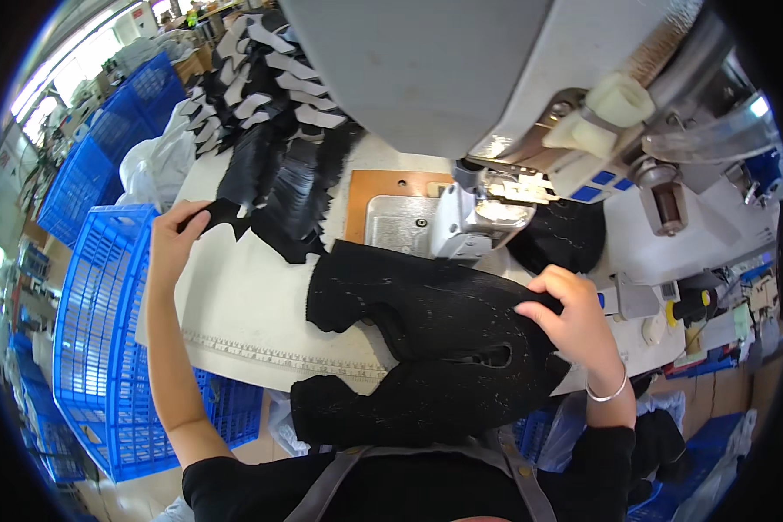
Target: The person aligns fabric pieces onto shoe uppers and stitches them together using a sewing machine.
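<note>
My left hand (176, 237) pinches a small black cut piece (224, 215) between thumb and fingers, at the near end of overlapping black pieces (291, 187). A black fabric garment (426, 304) with curved cut-outs, a small oval opening and loose pale threads lies before me, its near part at the table's front edge. At its right side my right hand (570, 309) has thumb and fingers closed on the garment's edge. Just beyond the garment stands the sewing machine's white and metal head (483, 213), beside a metal plate (400, 224).
A printed measuring tape (270, 355) runs along the front of the white table (226, 296). Blue plastic crates (104, 348) stand at the left. Black and white cut pieces (261, 78) pile up at the far left. A round black fabric piece (565, 235) lies behind the machine head.
</note>
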Demonstrator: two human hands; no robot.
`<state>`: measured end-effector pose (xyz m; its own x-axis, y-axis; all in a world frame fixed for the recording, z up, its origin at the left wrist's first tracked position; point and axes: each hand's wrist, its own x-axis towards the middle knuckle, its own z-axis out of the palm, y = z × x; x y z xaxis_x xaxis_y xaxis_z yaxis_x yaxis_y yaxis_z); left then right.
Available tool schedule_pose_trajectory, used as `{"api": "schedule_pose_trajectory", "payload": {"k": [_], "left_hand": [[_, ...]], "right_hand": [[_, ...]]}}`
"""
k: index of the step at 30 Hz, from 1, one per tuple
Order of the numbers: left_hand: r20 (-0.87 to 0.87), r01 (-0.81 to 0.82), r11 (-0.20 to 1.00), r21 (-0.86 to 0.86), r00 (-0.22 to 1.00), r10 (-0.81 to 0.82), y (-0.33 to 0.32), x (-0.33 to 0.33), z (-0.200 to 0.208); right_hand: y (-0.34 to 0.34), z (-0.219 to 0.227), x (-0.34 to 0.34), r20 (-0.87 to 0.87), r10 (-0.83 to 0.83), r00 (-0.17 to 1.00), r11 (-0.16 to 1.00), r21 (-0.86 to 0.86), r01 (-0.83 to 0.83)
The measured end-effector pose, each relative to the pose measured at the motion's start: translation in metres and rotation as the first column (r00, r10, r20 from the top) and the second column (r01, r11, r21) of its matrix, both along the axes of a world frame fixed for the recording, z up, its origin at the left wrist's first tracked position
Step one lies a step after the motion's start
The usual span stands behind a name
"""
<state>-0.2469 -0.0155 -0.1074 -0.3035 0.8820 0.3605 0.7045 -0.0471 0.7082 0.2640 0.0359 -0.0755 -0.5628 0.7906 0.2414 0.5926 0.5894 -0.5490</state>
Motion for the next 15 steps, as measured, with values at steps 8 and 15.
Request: {"api": "schedule_pose_trajectory", "payload": {"k": [8,15], "left_hand": [[-0.138,0.688,0.715,0.124,0.726,-0.674,0.002,0.198,0.072],[0.083,0.623,0.743,0.243,0.75,-0.656,0.016,0.229,0.052]], "right_hand": [[-0.01,0.041,-0.042,-0.282,0.19,0.94,0.981,0.024,-0.191],[-0.004,0.036,-0.043,-0.33,0.155,0.931,0.983,-0.041,-0.179]]}}
